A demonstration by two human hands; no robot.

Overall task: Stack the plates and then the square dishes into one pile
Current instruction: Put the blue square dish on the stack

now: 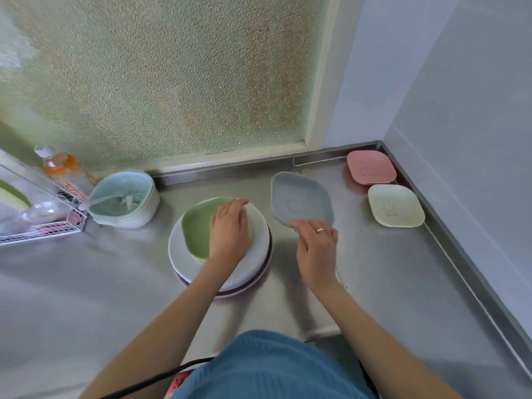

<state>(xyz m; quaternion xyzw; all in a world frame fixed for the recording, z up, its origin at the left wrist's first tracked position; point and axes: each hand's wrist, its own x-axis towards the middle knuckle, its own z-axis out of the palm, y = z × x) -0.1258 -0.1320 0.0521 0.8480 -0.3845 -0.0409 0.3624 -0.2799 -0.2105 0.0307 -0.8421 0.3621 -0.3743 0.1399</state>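
My left hand [229,234] lies flat on the green square dish [198,226], which sits on the pile of round plates [184,254] in the middle of the frame; the fingers [236,204] are straight and relaxed, pressing down rather than curling round anything. Under the green dish I can make out a yellowish edge, perhaps another dish, then a white plate and a purple one at the bottom. My right hand [316,251] reaches to the near edge of the grey-blue square dish [300,200], just right of the pile on the steel worktop [388,269]; its fingers curl over that rim, but whether they have closed on it or only touch it I cannot tell. Two more square dishes wait at the right of the frame, the pink one [371,167] in the corner and the cream one [395,205] just below it, well apart from the pile. These dishes look like thin matte plastic or wheat-straw ware, so I judge them light and stiff, not brittle like china, though easy to send skating across smooth steel. The raised rim is the place to take hold: thumb on top, fingertips slipped under the lip at one side or corner. Being shallow with sloped walls, they should nest if I line the corners up; turned askew, one would likely rock on the one beneath it. The left hand steadying the pile should keep it from shifting as the next one lands.
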